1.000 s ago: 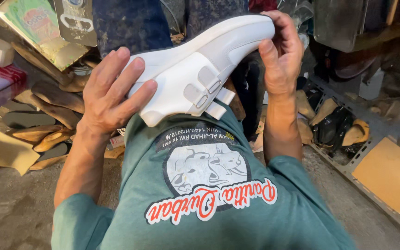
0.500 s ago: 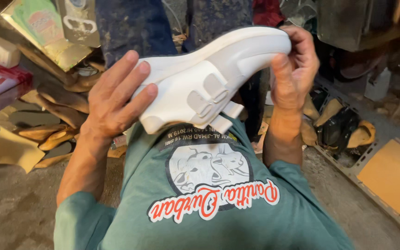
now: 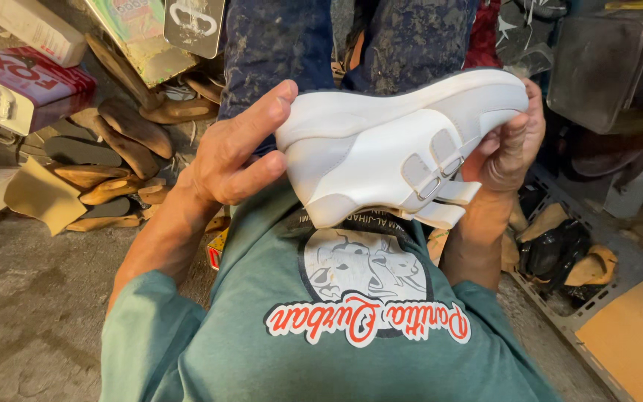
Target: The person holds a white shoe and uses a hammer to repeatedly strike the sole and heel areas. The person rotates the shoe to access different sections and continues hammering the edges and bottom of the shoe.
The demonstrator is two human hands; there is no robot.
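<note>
I hold a white shoe (image 3: 381, 145) with two buckled straps in front of my chest, turned on its side with the sole edge upward. My left hand (image 3: 232, 152) grips the heel end, thumb on top and fingers underneath. My right hand (image 3: 511, 141) wraps around the toe end, fingers curled over its front. Below the shoe is my teal shirt (image 3: 336, 342) with a round printed picture.
Brown shoe soles (image 3: 124, 130) lie piled on the concrete floor at left, with cardboard boxes (image 3: 27, 82) behind them. Another person's dark-trousered legs (image 3: 299, 45) stand just beyond the shoe. A metal grid tray (image 3: 597, 313) with black and tan pieces sits at right.
The shoe has swung from a steep tilt to nearly level. My right hand has dropped lower around the toe and my left hand has shifted onto the heel.
</note>
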